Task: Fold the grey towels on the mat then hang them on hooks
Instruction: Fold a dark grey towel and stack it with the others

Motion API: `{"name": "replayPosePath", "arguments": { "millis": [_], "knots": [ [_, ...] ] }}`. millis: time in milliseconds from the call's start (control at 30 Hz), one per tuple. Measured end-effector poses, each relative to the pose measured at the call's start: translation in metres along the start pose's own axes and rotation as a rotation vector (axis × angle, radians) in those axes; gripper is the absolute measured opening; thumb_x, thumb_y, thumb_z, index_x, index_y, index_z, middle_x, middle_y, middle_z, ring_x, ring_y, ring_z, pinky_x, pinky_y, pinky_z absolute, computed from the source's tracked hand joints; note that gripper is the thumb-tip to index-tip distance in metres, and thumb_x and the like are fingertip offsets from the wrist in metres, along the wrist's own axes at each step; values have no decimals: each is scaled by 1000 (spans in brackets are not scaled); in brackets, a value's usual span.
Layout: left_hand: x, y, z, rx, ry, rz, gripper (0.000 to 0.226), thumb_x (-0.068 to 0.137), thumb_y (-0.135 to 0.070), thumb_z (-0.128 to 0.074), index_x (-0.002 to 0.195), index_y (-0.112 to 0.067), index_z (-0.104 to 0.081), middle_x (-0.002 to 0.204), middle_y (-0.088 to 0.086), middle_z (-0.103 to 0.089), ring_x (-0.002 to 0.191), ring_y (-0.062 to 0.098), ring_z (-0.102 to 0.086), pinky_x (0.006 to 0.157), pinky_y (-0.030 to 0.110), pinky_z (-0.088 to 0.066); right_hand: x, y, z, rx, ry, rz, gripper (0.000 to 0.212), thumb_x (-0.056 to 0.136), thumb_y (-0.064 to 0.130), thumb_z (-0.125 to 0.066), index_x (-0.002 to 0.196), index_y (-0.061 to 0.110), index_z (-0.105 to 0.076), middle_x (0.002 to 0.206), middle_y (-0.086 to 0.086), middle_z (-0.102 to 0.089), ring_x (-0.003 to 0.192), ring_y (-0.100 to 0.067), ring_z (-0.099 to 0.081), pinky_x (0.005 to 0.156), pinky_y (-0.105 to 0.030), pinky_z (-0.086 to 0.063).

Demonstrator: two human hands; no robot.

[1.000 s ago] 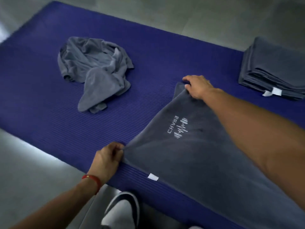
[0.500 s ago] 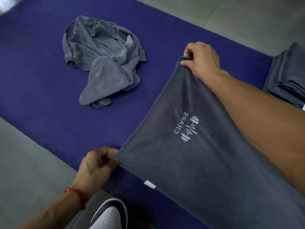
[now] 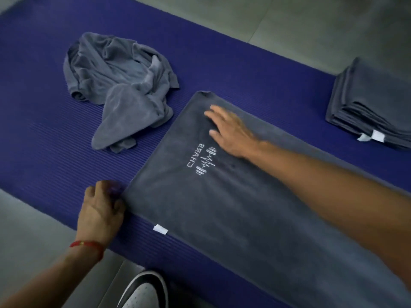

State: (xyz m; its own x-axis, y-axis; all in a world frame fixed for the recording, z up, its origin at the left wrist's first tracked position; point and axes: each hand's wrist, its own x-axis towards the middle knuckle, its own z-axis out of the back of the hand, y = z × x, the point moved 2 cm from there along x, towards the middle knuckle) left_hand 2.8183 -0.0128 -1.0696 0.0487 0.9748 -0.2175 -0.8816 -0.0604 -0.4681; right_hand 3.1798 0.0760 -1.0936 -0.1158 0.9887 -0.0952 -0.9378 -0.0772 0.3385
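Having let go of its corner, the right hand (image 3: 231, 132) is lying flat, fingers straight, on the grey towel (image 3: 233, 210) — now spread on the mat (image 3: 44, 134) — while the left hand (image 3: 102, 210) is sitting loosely curled at the near corner, its grip too blurred to tell.

A dark grey towel (image 3: 233, 207) with a white logo is lying flat on the purple mat (image 3: 44, 141). A crumpled grey towel (image 3: 120, 85) is lying beside it. Folded grey towels (image 3: 369, 103) are sitting stacked at the mat's far right.
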Motion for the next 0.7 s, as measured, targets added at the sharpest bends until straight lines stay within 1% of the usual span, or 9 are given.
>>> {"name": "replayPosePath", "arguments": {
  "millis": [67, 133, 233, 333, 433, 500, 567, 633, 700],
  "knots": [
    [-16, -20, -12, 232, -54, -321, 40, 83, -25, -54, 119, -7, -56, 112, 21, -52, 89, 40, -50, 71, 50, -43, -65, -1, -8, -31, -3, 19, 55, 102, 38, -42, 154, 19, -39, 164, -4, -29, 150, -24, -30, 124, -52, -21],
    [-38, -51, -32, 245, 34, -623, 42, 84, -33, -49, 115, -8, -63, 117, 18, -54, 88, 40, -53, 69, 47, -43, -134, -8, -14, -95, 23, 40, 58, 100, 44, -32, 151, 21, -44, 162, -3, -35, 148, -22, -33, 123, -51, -22],
    [-80, -105, -71, 187, 200, -1076, 22, 92, -30, -50, 100, -19, -67, 103, 5, -60, 84, 31, -59, 72, 41, -40, -240, -20, -8, -158, 45, 52, 47, 97, 39, -44, 138, 20, -56, 144, -4, -53, 132, -24, -49, 117, -45, -34],
    [-105, -134, -109, 172, 429, -1434, 11, 90, -29, -56, 92, -27, -67, 95, -6, -64, 88, 20, -63, 80, 30, -44, -342, -28, 9, -304, 35, 32, 29, 91, 35, -56, 114, 21, -64, 114, -2, -62, 109, -24, -57, 99, -41, -45],
    [-114, -145, -136, 226, 565, -1594, 14, 92, -34, -56, 98, -30, -68, 97, -8, -62, 90, 16, -62, 86, 27, -43, -436, -32, 16, -350, 50, -98, 12, 87, 38, -59, 92, 27, -62, 89, 3, -59, 86, -21, -60, 85, -36, -43],
    [-119, -154, -145, 274, 587, -1652, 18, 92, -38, -55, 103, -30, -67, 100, -8, -59, 93, 15, -59, 89, 27, -42, -490, -33, 11, -342, 36, -196, 10, 87, 37, -59, 84, 27, -60, 82, 5, -59, 77, -20, -61, 79, -35, -45],
    [-127, -166, -153, 313, 596, -1694, 20, 92, -40, -56, 103, -29, -67, 102, -6, -60, 92, 16, -60, 87, 30, -45, -531, -32, 3, -317, 38, -278, 14, 88, 36, -56, 85, 26, -65, 81, 3, -61, 72, -21, -65, 70, -32, -52],
    [-135, -177, -158, 336, 600, -1722, 20, 91, -38, -57, 102, -26, -69, 102, -4, -63, 91, 18, -63, 82, 32, -52, -552, -31, -4, -306, 21, -362, 24, 86, 35, -51, 91, 24, -72, 87, 2, -66, 75, -21, -68, 67, -29, -57],
    [-144, -187, -162, 405, 570, -1767, 9, 87, -31, -67, 93, -24, -69, 95, -2, -63, 85, 21, -63, 77, 34, -55, -557, -29, -7, -305, -25, -423, 29, 84, 31, -50, 94, 21, -75, 90, -1, -68, 76, -22, -70, 62, -29, -59]
  ]
}}
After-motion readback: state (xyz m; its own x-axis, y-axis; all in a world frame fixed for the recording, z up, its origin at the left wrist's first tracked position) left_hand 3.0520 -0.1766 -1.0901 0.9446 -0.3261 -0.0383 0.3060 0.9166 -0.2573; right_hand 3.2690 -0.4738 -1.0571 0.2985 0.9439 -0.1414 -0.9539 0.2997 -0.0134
